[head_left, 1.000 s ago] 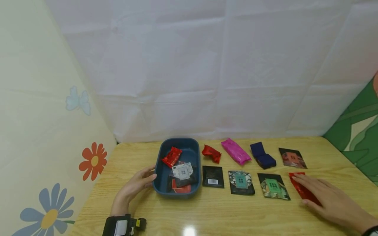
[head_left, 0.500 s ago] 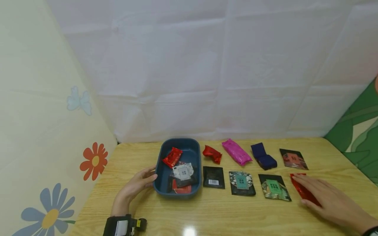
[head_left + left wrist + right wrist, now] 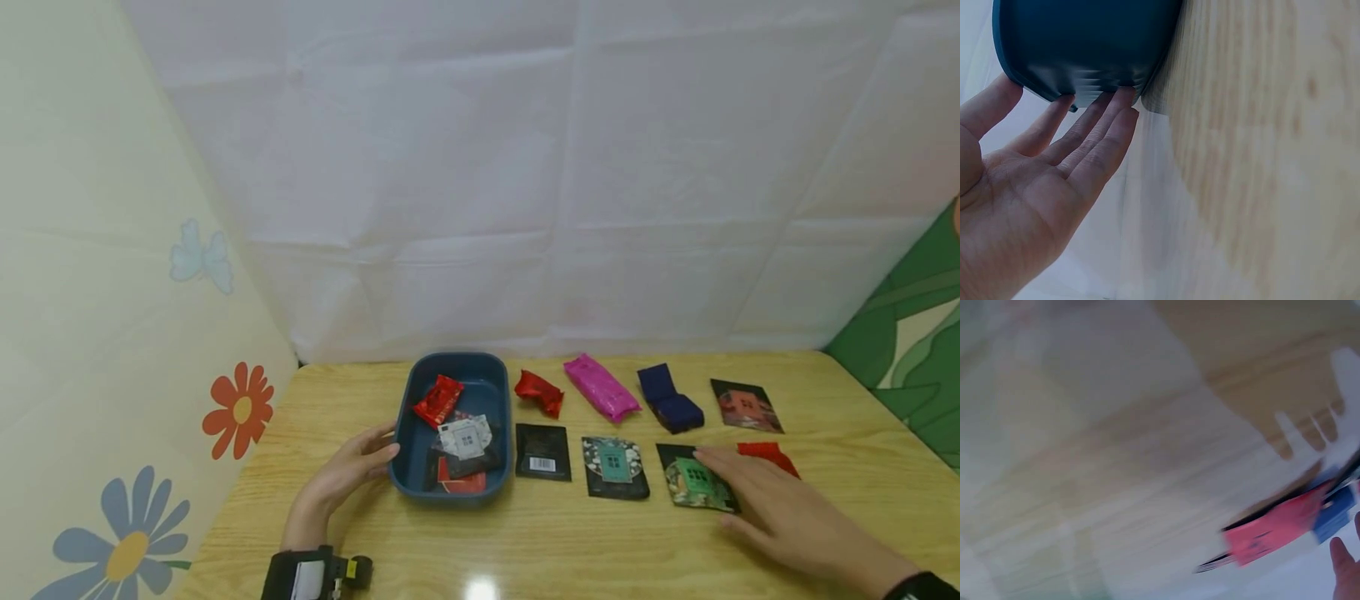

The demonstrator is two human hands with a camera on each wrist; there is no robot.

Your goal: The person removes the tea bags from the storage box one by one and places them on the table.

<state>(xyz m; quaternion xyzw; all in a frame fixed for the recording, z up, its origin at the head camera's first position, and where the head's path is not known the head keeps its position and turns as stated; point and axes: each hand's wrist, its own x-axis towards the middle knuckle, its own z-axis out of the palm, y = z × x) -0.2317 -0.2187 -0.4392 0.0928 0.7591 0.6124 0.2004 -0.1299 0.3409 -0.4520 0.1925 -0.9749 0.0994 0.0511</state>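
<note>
My left hand [image 3: 341, 477] lies against the left side of a dark blue tray [image 3: 486, 398]. In the left wrist view its fingertips touch the tray's outer wall, fingers [image 3: 1107, 147] fairly straight. My right hand [image 3: 787, 515] is stretched over the right edge of a black packet with a green label [image 3: 693, 477], partly covering it; whether it touches cannot be told. Behind that hand lies a red packet [image 3: 772, 455], partly hidden. Inside the tray are a red wrapped packet [image 3: 438, 401], a white-labelled packet [image 3: 467, 438] and a dark packet with red [image 3: 465, 482].
On the wooden table [image 3: 570, 546] lie a red twisted wrapper packet [image 3: 540, 392], a pink packet [image 3: 602, 387], a folded dark blue packet [image 3: 670, 400], a black packet with a red label [image 3: 746, 406], a black packet with barcode [image 3: 543, 452] and a teal-labelled packet [image 3: 615, 467].
My right hand has moved left from the red packet to the green-labelled packet. The red packet stays on the table, its far end now uncovered. My left hand and the tray stay put.
</note>
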